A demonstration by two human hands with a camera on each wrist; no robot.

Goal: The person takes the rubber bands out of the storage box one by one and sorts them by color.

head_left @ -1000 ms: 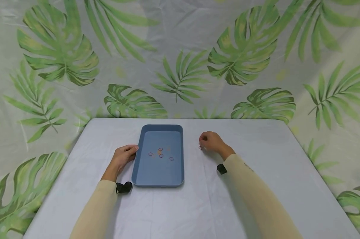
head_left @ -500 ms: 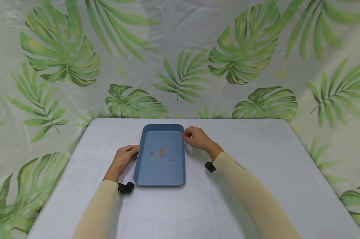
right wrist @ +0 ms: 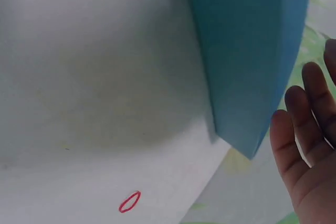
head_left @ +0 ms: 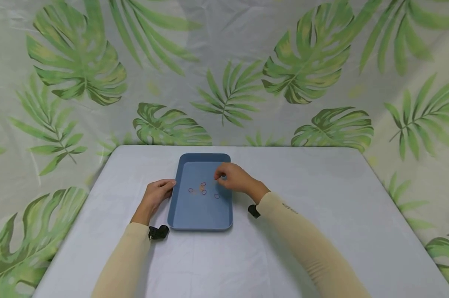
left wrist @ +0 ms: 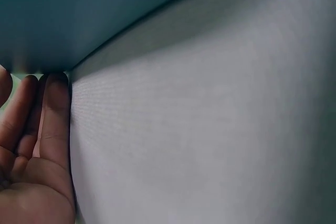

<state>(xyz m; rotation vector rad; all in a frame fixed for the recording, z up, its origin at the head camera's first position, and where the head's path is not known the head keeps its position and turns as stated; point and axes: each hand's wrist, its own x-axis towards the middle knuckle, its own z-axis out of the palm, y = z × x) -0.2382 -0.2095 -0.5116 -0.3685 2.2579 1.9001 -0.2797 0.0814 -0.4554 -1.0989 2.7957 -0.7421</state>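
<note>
Hovering over the blue tray (head_left: 199, 215), the right hand (head_left: 233, 180) has curled fingers; can't tell if its grip holds a band. Release low, w/ the loose rubber bands (head_left: 203, 189) just left of the grip; left hand (head_left: 155, 196) rests relaxed vs the tray's side, steadying it.

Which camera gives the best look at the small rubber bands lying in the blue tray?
The head view: the small rubber bands lie scattered inside the blue plastic tray. The left wrist view shows none; the right wrist view shows one red band on the tablecloth.
</note>
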